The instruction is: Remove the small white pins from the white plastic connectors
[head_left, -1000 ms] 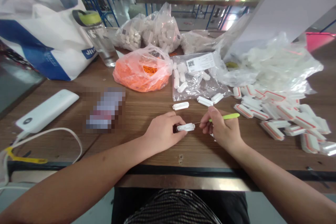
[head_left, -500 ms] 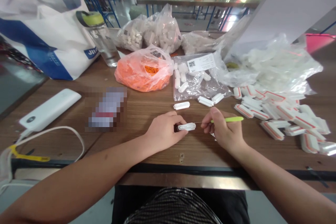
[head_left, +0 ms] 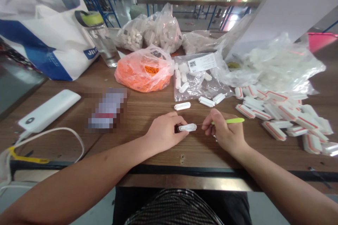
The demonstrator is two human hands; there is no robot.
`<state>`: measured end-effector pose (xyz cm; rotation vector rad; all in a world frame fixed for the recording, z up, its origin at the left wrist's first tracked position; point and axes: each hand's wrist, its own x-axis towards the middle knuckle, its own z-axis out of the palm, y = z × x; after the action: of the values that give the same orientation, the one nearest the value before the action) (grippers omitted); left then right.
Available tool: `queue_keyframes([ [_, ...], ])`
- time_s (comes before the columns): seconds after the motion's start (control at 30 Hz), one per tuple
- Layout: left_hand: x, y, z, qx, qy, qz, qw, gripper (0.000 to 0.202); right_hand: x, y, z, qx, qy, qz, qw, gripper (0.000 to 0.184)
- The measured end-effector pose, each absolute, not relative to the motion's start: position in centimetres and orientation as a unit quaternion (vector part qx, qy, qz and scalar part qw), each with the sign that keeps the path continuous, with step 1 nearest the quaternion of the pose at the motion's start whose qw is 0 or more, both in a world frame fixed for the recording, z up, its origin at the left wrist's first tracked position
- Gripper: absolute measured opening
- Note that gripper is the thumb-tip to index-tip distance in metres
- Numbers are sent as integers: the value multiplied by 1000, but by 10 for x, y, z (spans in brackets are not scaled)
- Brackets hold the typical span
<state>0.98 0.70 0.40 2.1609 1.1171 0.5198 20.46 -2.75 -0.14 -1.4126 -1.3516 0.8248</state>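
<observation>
My left hand [head_left: 164,130] rests low over the table and pinches a small white plastic piece [head_left: 188,127] between thumb and fingers. Dark marks or holes run along the face of that piece. Closed around a thin-shafted tool with a lime-green handle [head_left: 235,120] is my right hand [head_left: 226,133]. The tool's fine shaft points left, toward the right end of the piece; whether its tip touches cannot be made out. Just beyond lies a loose white piece [head_left: 182,105], with two similar white pieces [head_left: 206,102] farther right. Tiny white bits show under my right hand.
White pieces with orange edging [head_left: 274,130] are heaped at right. Behind are an orange-filled bag [head_left: 142,72], a labelled clear bag [head_left: 190,93] and other plastic bags [head_left: 163,35]. A power bank [head_left: 50,109], blurred phone-like object [head_left: 107,107], bottle [head_left: 101,38] and shopping bag [head_left: 60,38] stand left.
Both hands keep almost the same place and grip. The white piece and the tool show only a very slight shift, and the whole view has moved a touch.
</observation>
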Motion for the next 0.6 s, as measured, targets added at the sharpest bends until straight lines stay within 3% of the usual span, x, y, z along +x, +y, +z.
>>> queue_keyframes([
  [0.6,10,7,5,822,430,190,322,13,203,-23,-1,-615,-512,376,467,52],
])
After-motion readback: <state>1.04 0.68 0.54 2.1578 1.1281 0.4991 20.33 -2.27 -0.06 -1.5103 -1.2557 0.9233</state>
